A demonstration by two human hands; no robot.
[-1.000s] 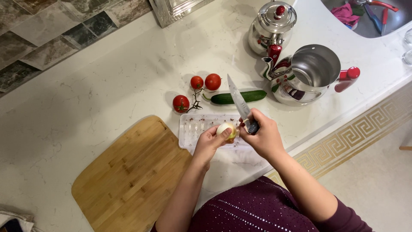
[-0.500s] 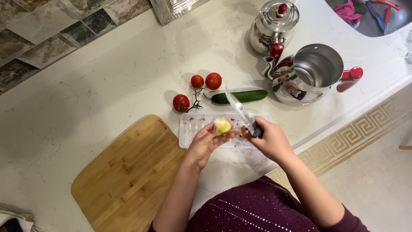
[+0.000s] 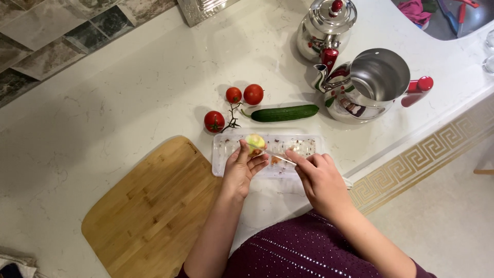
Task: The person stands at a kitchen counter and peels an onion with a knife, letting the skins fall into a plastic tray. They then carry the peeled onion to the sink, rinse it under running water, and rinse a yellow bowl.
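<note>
Knife (image 3: 275, 154) lowered since a second ago — blade then pointing up over the cucumber (image 3: 284, 113), now lying nearly flat across the clear plastic tray (image 3: 309, 140), tip at the peeled onion (image 3: 255, 142). Right hand (image 3: 319, 180) closed around the handle, forefinger stretched along the blade's back. Left hand (image 3: 244, 167) wrapped about the onion, thumb on its near side, held just above the tray's left part. Wooden cutting board (image 3: 154, 206) bare, just left of the tray. Beyond — three tomatoes (image 3: 253, 94), two steel teapots (image 3: 368, 85) farther right. Nothing between hands and onion.
</note>
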